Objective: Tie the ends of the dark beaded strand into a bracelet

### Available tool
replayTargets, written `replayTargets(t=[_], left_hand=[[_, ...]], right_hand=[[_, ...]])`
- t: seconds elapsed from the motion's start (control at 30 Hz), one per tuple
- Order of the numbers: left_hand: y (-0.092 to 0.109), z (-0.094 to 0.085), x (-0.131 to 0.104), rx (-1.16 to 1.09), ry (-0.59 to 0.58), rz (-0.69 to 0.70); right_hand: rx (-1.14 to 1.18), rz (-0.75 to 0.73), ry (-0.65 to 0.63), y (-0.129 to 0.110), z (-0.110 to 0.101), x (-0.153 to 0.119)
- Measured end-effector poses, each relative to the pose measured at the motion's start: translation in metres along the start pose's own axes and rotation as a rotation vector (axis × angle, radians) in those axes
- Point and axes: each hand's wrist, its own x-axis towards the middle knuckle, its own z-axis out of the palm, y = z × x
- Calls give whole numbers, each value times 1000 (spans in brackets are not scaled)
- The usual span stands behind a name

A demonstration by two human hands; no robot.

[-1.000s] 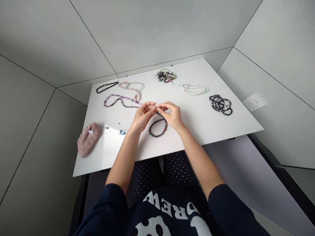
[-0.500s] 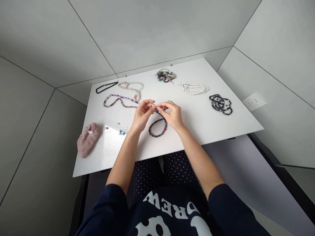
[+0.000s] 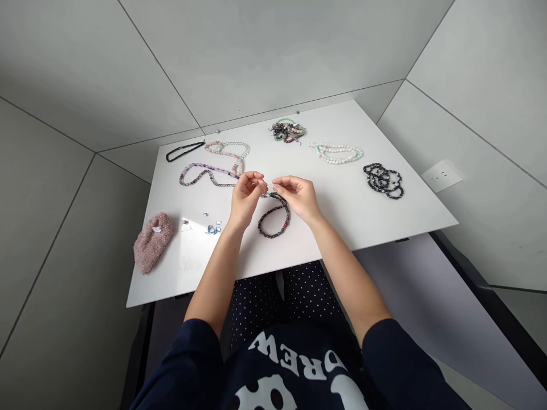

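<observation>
My left hand [image 3: 245,199] and my right hand [image 3: 299,198] face each other over the middle of the table, fingertips pinched and a small gap apart. Between them runs a thin pale thread [image 3: 270,185], barely visible. Just below the fingers, a string of dark beads [image 3: 265,234] with one red bead lies in a loop on the white table [image 3: 342,216]. Its upper end passes under my fingers, partly hidden by my right hand. A purple and grey bead string [image 3: 200,166] reaches close behind my left hand.
Pink-clear beads [image 3: 245,149], a black loop [image 3: 186,151], a mixed bead pile [image 3: 287,131], pale beads [image 3: 339,154] and black bracelets [image 3: 383,181] lie around the table. Blue scraps [image 3: 212,230] and a fluffy pink pouch [image 3: 154,244] are at left. Walls stand close behind.
My fingertips have drawn slightly apart. The upper end of the dark bead string has dropped from between my fingers and now lies lower, with the thin thread between my hands.
</observation>
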Motion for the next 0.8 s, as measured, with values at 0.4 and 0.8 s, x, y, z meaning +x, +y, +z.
replayTargets(t=[0.4,0.8], left_hand=[[5,8,0,-203,41,-114],[-5,2,-1,198,123,36]], right_hand=[[115,70,108,-3,-1,1],[203,118,177,-4,1,1]])
